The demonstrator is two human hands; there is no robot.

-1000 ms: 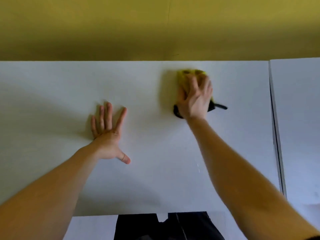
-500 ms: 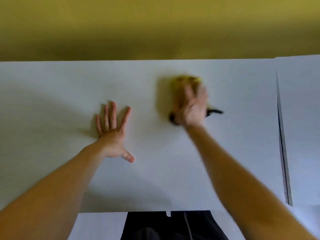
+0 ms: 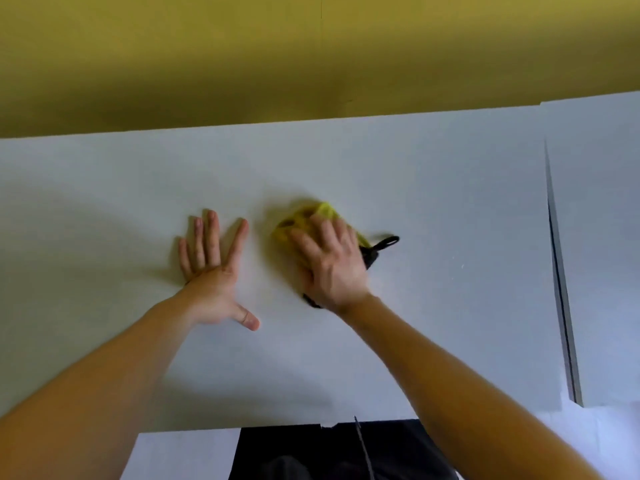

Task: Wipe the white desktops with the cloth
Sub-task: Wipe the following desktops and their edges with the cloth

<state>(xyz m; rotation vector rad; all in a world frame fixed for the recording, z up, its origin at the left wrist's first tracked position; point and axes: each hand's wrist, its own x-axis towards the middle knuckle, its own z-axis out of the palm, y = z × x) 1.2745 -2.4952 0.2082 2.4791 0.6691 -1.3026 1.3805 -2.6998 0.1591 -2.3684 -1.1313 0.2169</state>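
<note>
A yellow cloth (image 3: 300, 220) with a black edge and a black hanging loop lies on the white desktop (image 3: 433, 209), a little left of its middle. My right hand (image 3: 329, 265) presses flat on the cloth, fingers straight and spread, covering most of it; the hand and cloth are blurred. My left hand (image 3: 211, 271) rests flat on the desktop just left of the cloth, fingers spread, holding nothing.
A second white desktop (image 3: 602, 237) adjoins on the right, with a narrow dark gap (image 3: 561, 271) between the two. A yellow wall (image 3: 311, 57) runs along the far edge. My dark clothing (image 3: 329, 452) shows below the near edge.
My right hand has slid the cloth toward me and to the left, ending close to my left hand. The left hand has stayed flat on the desktop.
</note>
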